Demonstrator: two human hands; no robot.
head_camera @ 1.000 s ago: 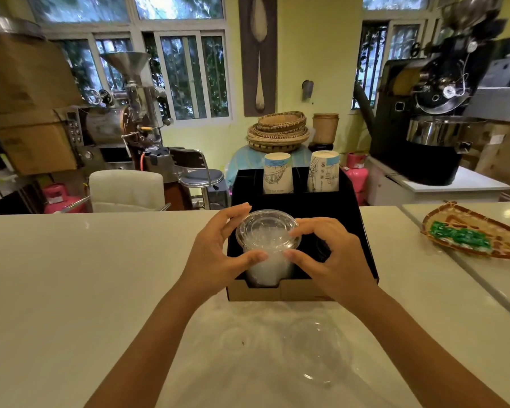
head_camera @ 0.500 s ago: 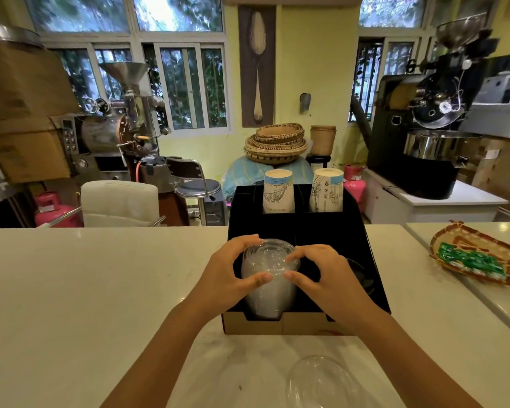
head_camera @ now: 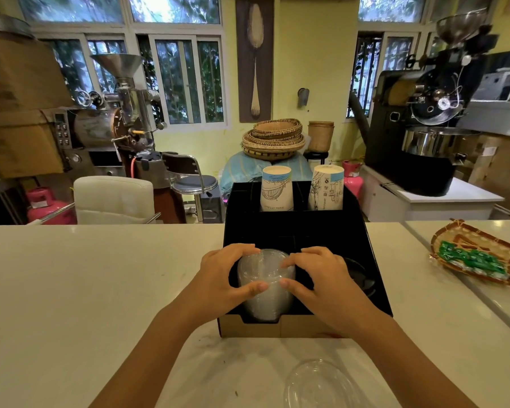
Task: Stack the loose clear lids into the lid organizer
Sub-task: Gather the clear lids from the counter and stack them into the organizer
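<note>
A black lid organizer [head_camera: 289, 231] with a cardboard front stands on the white counter. In its front left slot sits a stack of clear lids [head_camera: 265, 290]. My left hand [head_camera: 221, 281] grips the stack's left side, thumb on the front. My right hand [head_camera: 321, 281] grips its right side the same way. Both hands press on the top clear lid. One loose clear lid [head_camera: 318, 384] lies on the counter near the bottom edge, between my forearms. Dark lids [head_camera: 359, 275] fill the front right slot, partly hidden by my right hand.
Two paper cup stacks [head_camera: 276, 188] [head_camera: 326, 188] stand in the organizer's back slots. A woven tray [head_camera: 480, 254] with green packets lies at the right, beyond a seam in the counter. Roasting machines, a white chair and a stool stand behind the counter.
Both hands have lowered the held clear lid down onto the stack in the slot. The view has tilted up, so the loose lid sits lower in frame.
</note>
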